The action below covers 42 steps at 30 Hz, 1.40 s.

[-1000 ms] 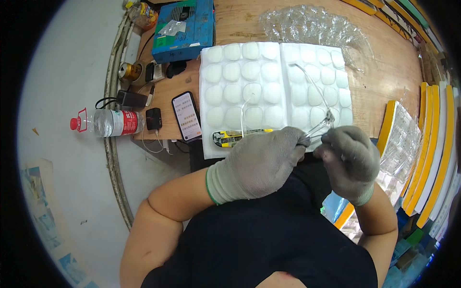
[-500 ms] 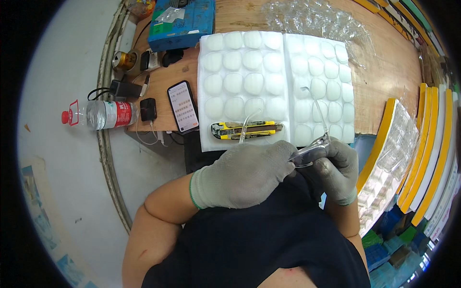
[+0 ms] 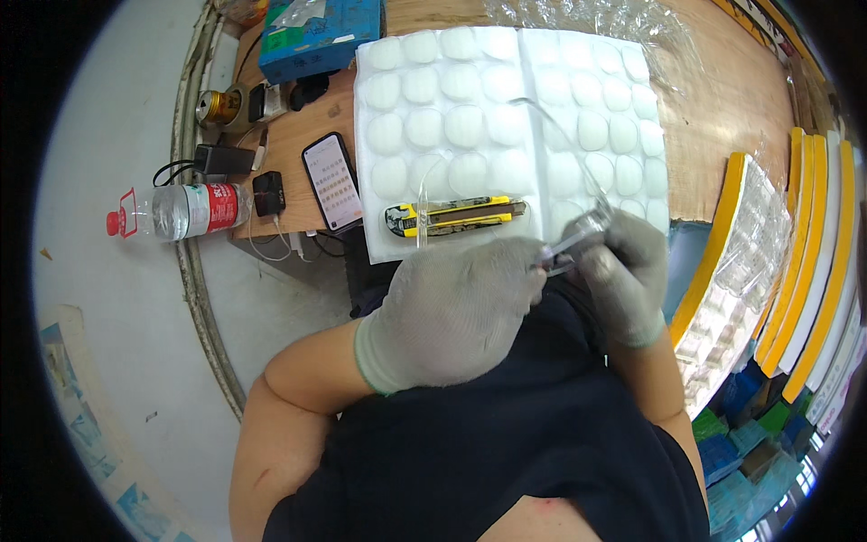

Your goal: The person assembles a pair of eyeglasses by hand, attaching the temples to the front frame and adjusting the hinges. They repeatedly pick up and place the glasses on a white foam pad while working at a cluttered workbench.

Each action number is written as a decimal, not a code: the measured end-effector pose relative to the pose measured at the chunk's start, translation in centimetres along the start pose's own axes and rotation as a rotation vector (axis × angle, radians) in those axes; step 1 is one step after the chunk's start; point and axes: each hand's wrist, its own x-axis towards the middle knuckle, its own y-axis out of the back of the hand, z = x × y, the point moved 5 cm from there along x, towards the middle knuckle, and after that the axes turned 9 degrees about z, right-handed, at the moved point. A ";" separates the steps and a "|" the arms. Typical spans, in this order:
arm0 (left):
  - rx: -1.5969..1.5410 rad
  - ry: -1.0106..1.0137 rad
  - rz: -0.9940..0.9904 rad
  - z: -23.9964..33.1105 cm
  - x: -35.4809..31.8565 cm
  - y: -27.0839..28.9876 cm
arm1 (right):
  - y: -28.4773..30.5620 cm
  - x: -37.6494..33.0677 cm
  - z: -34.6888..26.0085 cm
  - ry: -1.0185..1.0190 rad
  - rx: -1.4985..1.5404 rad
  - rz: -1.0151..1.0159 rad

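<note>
Both my hands wear thin grey knit gloves and hold a pair of clear-framed glasses close to my body. Closed on one side of the frame front, my left hand hides much of that part. My right hand pinches the other side near the hinge. The clear temples stick out away from me over a white padded sheet, which carries rows of rounded, lens-shaped pieces. On this sheet, just beyond my left hand, lies a yellow and black utility knife.
Left of the sheet lie a phone with its screen lit, a black charger with cables, a can and a large water bottle. A blue box and crumpled clear plastic are behind. Yellow-edged foam boards stand at right.
The glasses have tilted in my hands, so their front shows more edge-on. The whole scene has shifted slightly up and left in view. The phone's screen shows a different page.
</note>
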 end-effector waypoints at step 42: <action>0.174 -0.356 0.320 2.4 2.7 2.4 | -0.9 3.6 -7.1 0.377 -0.186 -0.203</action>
